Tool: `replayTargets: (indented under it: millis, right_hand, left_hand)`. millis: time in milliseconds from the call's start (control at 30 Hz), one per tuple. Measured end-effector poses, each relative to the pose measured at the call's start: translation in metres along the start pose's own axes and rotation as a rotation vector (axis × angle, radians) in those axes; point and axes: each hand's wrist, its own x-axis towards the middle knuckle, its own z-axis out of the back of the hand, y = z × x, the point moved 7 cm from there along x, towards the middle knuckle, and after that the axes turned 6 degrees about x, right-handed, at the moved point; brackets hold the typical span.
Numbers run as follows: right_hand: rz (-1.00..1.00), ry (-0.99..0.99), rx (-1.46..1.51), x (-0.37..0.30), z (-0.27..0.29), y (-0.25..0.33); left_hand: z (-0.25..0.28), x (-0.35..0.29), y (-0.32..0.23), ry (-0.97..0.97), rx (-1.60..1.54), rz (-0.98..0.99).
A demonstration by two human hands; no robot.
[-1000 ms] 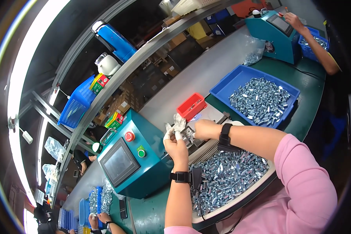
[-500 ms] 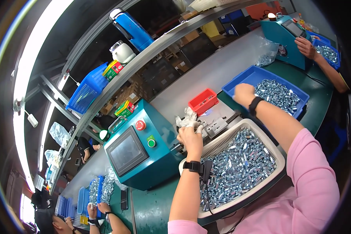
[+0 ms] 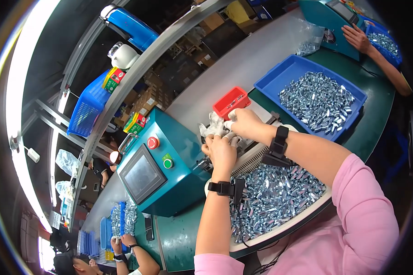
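Left hand (image 3: 220,150) and right hand (image 3: 247,124) are close together beside white cloth (image 3: 211,127); can't tell either grip's state. Red bin (image 3: 226,99) sits far, cream basket (image 3: 251,161) near.

A white tube light (image 3: 14,91) glows above the green workbench (image 3: 176,247).

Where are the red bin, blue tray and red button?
Red bin (image 3: 226,97), head view: inner back wall.
Blue tray (image 3: 271,84), head view: bare floor, left end.
Red button (image 3: 153,143), head view: middle of its cap.
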Motion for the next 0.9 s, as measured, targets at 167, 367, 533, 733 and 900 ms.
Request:
replayTargets:
  millis: [167, 367, 533, 733, 900]
  right_hand:
    - [-0.073, 0.043, -0.179, -0.012, 0.018, -0.010]
    - [-0.170, 0.305, -0.276, -0.023, -0.012, -0.017]
    - [-0.235, 0.386, -0.131, -0.036, -0.025, -0.013]
    - [-0.218, 0.388, -0.076, -0.038, -0.025, -0.020]
    - [-0.288, 0.435, -0.050, -0.043, -0.029, -0.015]
  left_hand:
    - [0.011, -0.019, -0.040, 0.259, -0.216, -0.117]
    - [-0.033, -0.057, -0.061, 0.591, 0.000, -0.356]
    - [-0.016, -0.053, -0.057, 0.636, -0.137, -0.278]
    - [0.033, -0.032, -0.034, 0.777, -0.440, -0.086]
    - [0.062, -0.012, 0.004, 0.103, -1.068, 0.316]
